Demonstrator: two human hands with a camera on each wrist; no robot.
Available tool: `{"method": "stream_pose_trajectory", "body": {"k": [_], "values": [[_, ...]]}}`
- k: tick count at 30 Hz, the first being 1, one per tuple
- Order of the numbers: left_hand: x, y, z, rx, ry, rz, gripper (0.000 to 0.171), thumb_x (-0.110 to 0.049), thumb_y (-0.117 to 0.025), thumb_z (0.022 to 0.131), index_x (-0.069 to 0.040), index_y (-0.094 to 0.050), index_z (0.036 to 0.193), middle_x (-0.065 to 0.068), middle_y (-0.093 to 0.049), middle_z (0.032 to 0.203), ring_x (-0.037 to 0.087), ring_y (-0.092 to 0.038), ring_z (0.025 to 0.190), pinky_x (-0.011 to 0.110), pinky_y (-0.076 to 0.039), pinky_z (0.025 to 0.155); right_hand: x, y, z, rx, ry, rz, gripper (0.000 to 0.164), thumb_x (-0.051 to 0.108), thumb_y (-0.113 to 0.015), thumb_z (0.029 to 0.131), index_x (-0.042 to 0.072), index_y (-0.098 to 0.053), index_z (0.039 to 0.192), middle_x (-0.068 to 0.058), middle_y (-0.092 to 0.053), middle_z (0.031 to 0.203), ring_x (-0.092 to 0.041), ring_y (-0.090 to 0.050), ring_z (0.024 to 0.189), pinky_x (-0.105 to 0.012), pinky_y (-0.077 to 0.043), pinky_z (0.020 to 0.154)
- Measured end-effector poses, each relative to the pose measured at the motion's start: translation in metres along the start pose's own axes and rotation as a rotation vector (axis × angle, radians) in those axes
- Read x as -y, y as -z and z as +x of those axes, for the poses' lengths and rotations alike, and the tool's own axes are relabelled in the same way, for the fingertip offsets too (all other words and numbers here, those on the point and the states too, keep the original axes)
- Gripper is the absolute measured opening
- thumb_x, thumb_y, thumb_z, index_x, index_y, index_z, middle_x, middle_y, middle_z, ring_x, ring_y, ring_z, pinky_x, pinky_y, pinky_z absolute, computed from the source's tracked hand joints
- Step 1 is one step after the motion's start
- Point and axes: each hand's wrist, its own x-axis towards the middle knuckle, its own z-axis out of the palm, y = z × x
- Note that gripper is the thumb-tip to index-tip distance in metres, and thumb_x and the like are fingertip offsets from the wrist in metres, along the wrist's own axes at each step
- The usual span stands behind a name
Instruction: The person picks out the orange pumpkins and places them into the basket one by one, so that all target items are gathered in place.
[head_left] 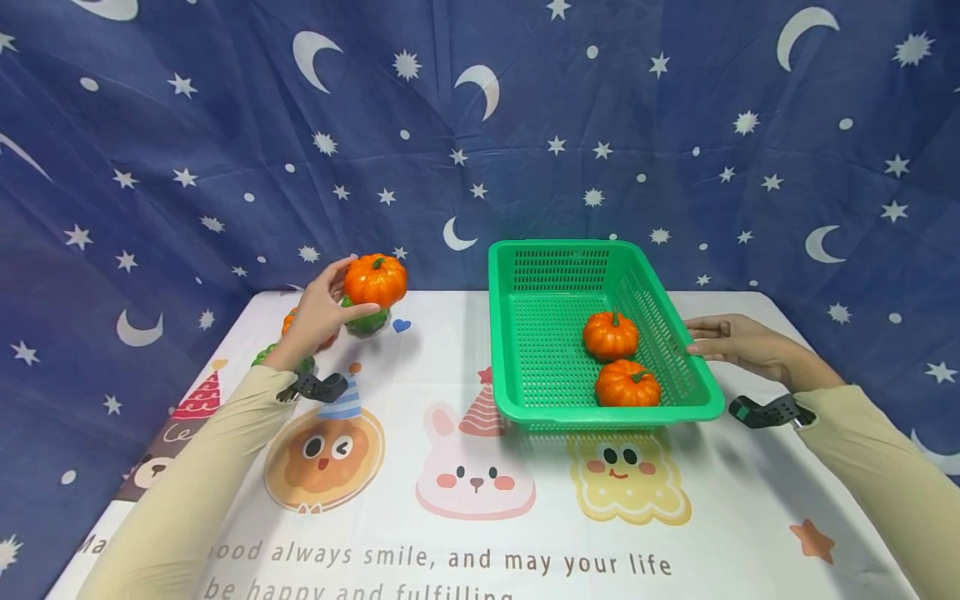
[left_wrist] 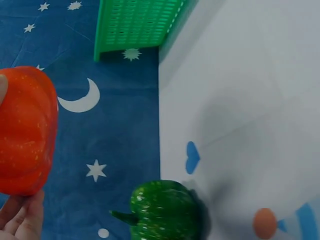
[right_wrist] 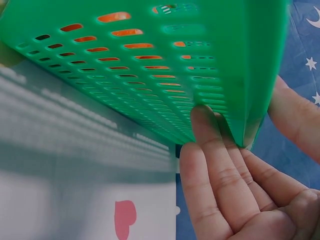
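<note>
My left hand [head_left: 322, 308] holds an orange toy pumpkin [head_left: 377, 281] above the table's left side, thumb and fingers on its sides. In the left wrist view that pumpkin [left_wrist: 26, 131] fills the left edge. On the right, my right hand [head_left: 738, 346] grips the long side of a green plastic basket [head_left: 504, 333]. In the right wrist view the thumb is at its rim and the fingers [right_wrist: 220, 170] lie against the slotted outer wall. Inside the basket are two orange pumpkins, one farther back [head_left: 611, 336] and one nearer [head_left: 628, 384].
A dark green pepper-like vegetable [left_wrist: 165, 210] with a stem stands below the held pumpkin. Partly hidden by the left hand are another orange one [head_left: 288, 322] and a green one [head_left: 306, 365]. A blue star-printed cloth [head_left: 420, 183] hangs behind the white printed tablecloth [head_left: 450, 333].
</note>
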Motion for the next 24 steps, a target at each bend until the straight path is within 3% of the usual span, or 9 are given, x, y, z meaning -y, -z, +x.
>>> {"method": "stream_pose_trajectory", "body": {"k": [8, 18, 24], "values": [[-0.016, 0.002, 0.013, 0.061, 0.024, 0.057, 0.086, -0.017, -0.075, 0.079, -0.007, -0.025, 0.148, 0.017, -0.034, 0.15, 0.031, -0.035, 0.138, 0.042, -0.031, 0.114, -0.001, 0.0, 0.001, -0.012, -0.002, -0.007, 0.073, 0.016, -0.06, 0.091, -0.012, -0.019, 0.144, -0.025, -0.035, 0.145, 0.014, -0.054, 0.096, -0.015, -0.049, 0.087], [-0.029, -0.001, 0.029, 0.138, 0.043, 0.116, 0.084, -0.015, -0.077, 0.078, -0.009, -0.03, 0.147, 0.015, -0.034, 0.149, 0.031, -0.037, 0.137, 0.044, -0.034, 0.112, -0.002, 0.0, 0.002, -0.01, -0.002, -0.002, 0.073, 0.016, -0.059, 0.092, -0.012, -0.018, 0.144, -0.033, -0.024, 0.148, 0.015, -0.053, 0.095, -0.014, -0.049, 0.087], [-0.037, -0.006, 0.038, 0.161, 0.003, 0.123, 0.082, -0.015, -0.078, 0.076, -0.009, -0.034, 0.145, 0.014, -0.035, 0.149, 0.032, -0.039, 0.135, 0.044, -0.036, 0.111, -0.003, 0.0, 0.002, -0.013, -0.001, -0.007, 0.073, 0.016, -0.06, 0.092, -0.012, -0.018, 0.144, -0.033, -0.026, 0.147, 0.015, -0.054, 0.095, -0.015, -0.049, 0.087]]}}
